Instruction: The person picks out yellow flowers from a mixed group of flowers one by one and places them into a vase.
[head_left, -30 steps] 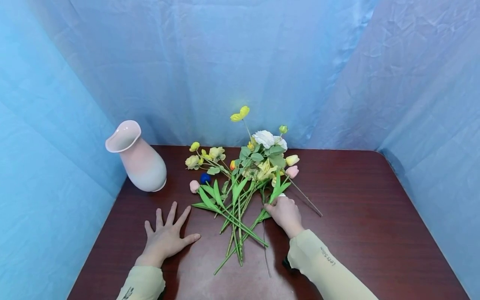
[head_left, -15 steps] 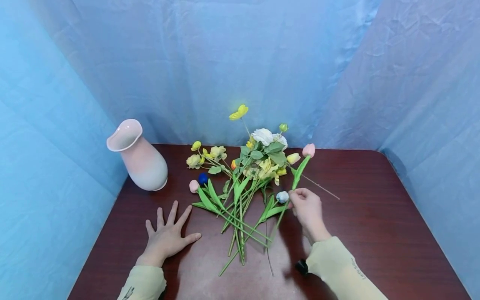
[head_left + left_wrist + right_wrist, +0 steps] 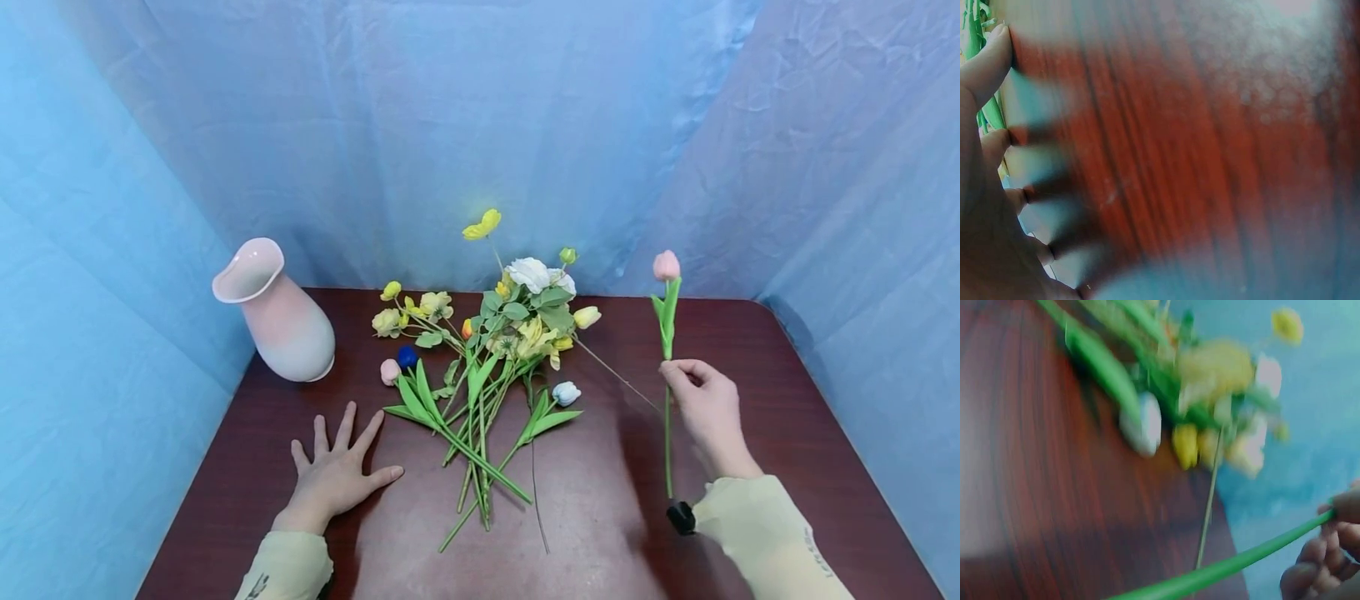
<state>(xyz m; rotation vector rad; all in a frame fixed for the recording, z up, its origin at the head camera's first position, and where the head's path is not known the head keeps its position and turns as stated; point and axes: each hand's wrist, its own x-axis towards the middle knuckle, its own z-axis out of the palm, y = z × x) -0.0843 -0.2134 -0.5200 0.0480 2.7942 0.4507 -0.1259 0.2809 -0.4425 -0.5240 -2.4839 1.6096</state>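
Note:
My right hand pinches a pink tulip by its green stem, holding it upright above the right side of the table. In the right wrist view the stem runs from the fingertips toward the lower left. My left hand lies palm down with its fingers spread on the table, left of the flower pile. Artificial flowers lie heaped in the middle, among them white blooms, a pale blue tulip, a yellow tulip and another pink tulip.
A pink-and-white vase with a wavy rim stands at the left rear of the dark wooden table. Blue cloth hangs behind and at both sides. A thin bare stem sticks out to the right from the pile.
My right hand has drawn the pink tulip out of the pile, lifting it and carrying it right. The pale blue tulip now shows uncovered. The left hand has stayed in place.

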